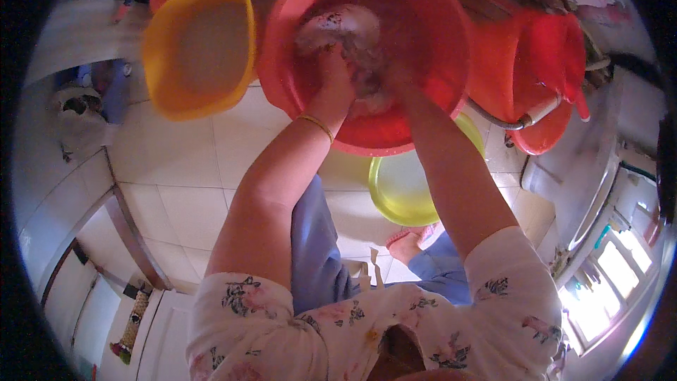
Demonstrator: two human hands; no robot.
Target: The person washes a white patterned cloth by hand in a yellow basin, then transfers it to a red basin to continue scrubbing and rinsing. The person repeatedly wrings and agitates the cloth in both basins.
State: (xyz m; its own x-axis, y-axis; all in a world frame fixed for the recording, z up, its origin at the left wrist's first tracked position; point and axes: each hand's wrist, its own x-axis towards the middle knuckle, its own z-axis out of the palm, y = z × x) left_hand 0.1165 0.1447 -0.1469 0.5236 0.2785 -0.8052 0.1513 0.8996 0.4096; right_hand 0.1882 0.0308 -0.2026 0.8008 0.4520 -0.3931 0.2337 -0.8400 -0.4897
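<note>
A large red plastic basin [439, 58] stands before me, with a wet, pale patterned cloth [346, 24] bunched inside it. My left hand [333, 63] is down in the basin with its fingers on the cloth; a yellow band circles that forearm. Beside it, on the right of the cloth, my right hand [395, 71] is dark and blurred. Its fingers are hard to make out, so I cannot tell how firmly it holds the cloth. Part of the cloth lies between both hands.
A yellow-orange basin [198, 103] with cloudy liquid stands left. A yellow-green basin [402, 214] sits on the tiled floor [169, 137], partly under the red one. At right are red plastic containers [545, 53] and a shower hose [502, 126]. My foot [404, 248] is below.
</note>
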